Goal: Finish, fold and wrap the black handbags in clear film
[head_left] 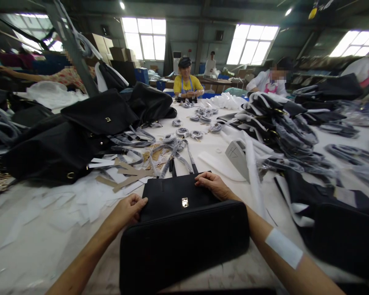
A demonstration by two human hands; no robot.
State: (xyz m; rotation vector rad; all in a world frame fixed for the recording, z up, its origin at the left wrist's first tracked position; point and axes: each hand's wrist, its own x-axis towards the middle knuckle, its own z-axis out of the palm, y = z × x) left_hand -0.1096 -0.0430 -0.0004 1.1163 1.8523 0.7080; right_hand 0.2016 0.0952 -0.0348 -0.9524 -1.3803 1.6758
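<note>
A black handbag (178, 229) with a small metal clasp (185, 202) lies on the white table (33, 241) right in front of me, its base toward me and its handles pointing away. My left hand (127, 209) grips the bag's left upper corner with curled fingers. My right hand (213, 184) rests on the right upper corner, fingers bent over the edge. A white bandage (283, 247) sits on my right forearm.
Heaps of black bags (80, 127) lie at the left, wrapped straps and bags (279, 123) at the right. Cardboard strips and paper scraps (123, 174) litter the table beyond the bag. Coiled straps (190, 127) lie farther back. Several people work at the far end.
</note>
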